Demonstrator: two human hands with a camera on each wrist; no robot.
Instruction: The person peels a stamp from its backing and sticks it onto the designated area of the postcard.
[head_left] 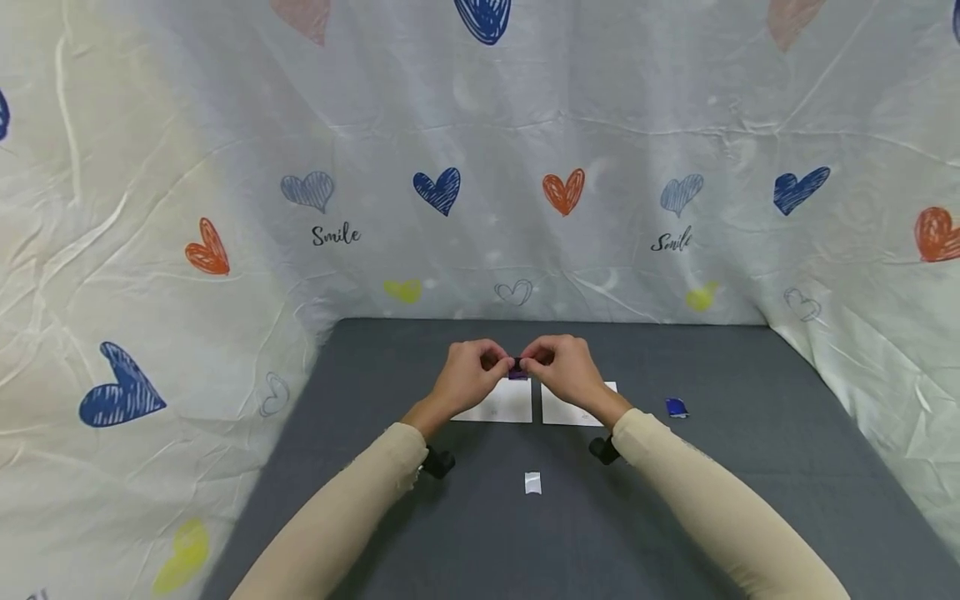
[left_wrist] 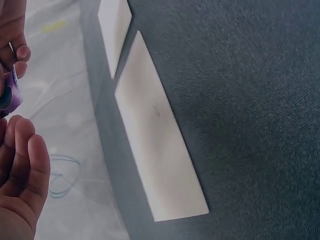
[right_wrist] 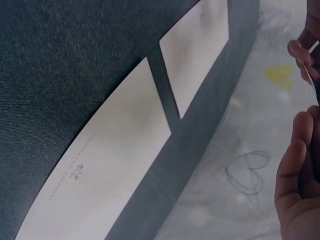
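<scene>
Above the far edges of two white cards, my left hand (head_left: pixel 468 375) and right hand (head_left: pixel 564 367) meet fingertip to fingertip. Between them they pinch a small, flat purple piece (head_left: pixel 517 374) with a dark patch, one hand at each side. In the left wrist view this purple piece (left_wrist: pixel 15 94) looks shiny, like a small wrapper or packet; its exact kind is unclear. Fingers cover most of it in the right wrist view. The left white card (head_left: pixel 498 406) and right white card (head_left: pixel 558 408) lie side by side with a narrow gap.
On the dark grey cloth-covered table (head_left: pixel 465 533), a small shiny blue piece (head_left: pixel 677 407) lies to the right. A small silvery-white square (head_left: pixel 532 482) lies nearer, between the forearms. A white curtain with printed hearts (head_left: pixel 495 250) hangs behind and along the sides.
</scene>
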